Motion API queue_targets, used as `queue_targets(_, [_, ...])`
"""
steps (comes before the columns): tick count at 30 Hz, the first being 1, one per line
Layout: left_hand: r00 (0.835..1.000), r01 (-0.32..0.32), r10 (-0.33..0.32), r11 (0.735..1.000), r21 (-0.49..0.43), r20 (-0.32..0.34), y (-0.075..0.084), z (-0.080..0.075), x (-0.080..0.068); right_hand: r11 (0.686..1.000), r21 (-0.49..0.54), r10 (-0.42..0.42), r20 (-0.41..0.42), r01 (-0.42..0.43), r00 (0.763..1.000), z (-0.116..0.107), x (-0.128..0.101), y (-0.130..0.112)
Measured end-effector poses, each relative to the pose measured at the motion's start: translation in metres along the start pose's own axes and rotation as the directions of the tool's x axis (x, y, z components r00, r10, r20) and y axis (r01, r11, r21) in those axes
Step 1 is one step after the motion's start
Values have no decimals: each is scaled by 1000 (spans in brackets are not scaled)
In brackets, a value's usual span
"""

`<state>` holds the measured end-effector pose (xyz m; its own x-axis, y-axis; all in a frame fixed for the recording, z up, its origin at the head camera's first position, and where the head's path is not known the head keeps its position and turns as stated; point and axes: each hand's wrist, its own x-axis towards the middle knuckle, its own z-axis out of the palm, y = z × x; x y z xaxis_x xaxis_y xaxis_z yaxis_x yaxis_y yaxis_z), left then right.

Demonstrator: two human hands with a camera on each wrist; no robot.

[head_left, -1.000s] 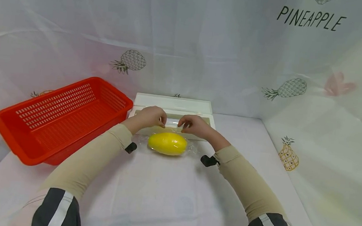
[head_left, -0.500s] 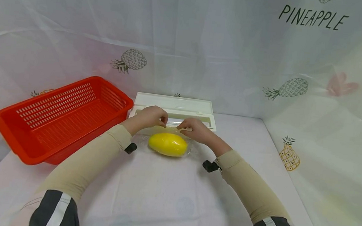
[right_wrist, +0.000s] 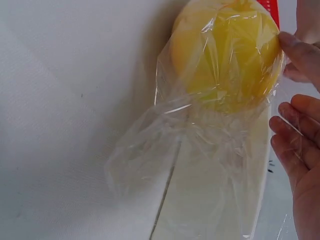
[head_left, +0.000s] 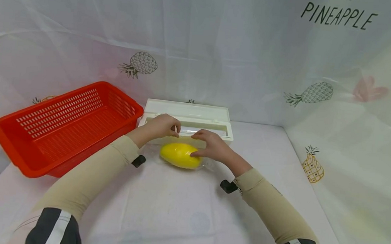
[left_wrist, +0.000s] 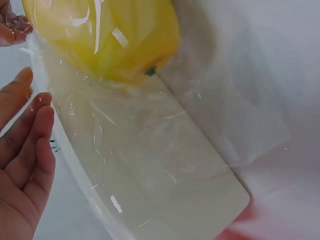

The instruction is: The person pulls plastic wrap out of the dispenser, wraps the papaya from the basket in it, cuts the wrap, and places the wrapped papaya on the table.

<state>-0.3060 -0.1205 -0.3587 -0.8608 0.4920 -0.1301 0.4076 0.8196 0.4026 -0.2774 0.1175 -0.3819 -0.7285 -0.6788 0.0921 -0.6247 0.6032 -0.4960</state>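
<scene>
A smooth yellow oval fruit (head_left: 178,155) with a small dark green spot at one end lies under clear, wrinkled plastic wrap (right_wrist: 150,145). Just behind it is a white wrap dispenser box (head_left: 229,137) with its lid raised and a clear window or roll inside. My left hand (head_left: 163,126) pinches the wrap at the box's front, behind the fruit. My right hand (head_left: 215,147) has its thumb against the fruit's right side, fingers apart from the thumb. In the right wrist view its fingers (right_wrist: 295,135) are loosely bent near the wrap.
A red slatted plastic basket (head_left: 63,161) stands to the left, close to my left forearm. White cloth with pineapple prints hangs behind and at the right. A white cloth covers the table (head_left: 170,213).
My right hand has let its pinch spread and drawn slightly right and toward me, its thumb coming down onto the fruit. The left hand has hardly moved.
</scene>
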Motion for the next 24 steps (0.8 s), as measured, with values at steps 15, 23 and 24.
queue_targets(15, [1000, 7, -8, 995, 101, 16, 5, 12, -10, 1000, 20, -23, -20, 23, 1000, 0, 0, 2])
queue_targets(23, [999, -20, 23, 990, 137, -26, 6, 19, -13, 1000, 20, 2, -28, -2, 1000, 3, -2, 3])
queue_targets(24, [999, -12, 16, 992, 127, -31, 7, 20, -14, 1000, 15, 3, -30, -3, 1000, 4, -2, 4])
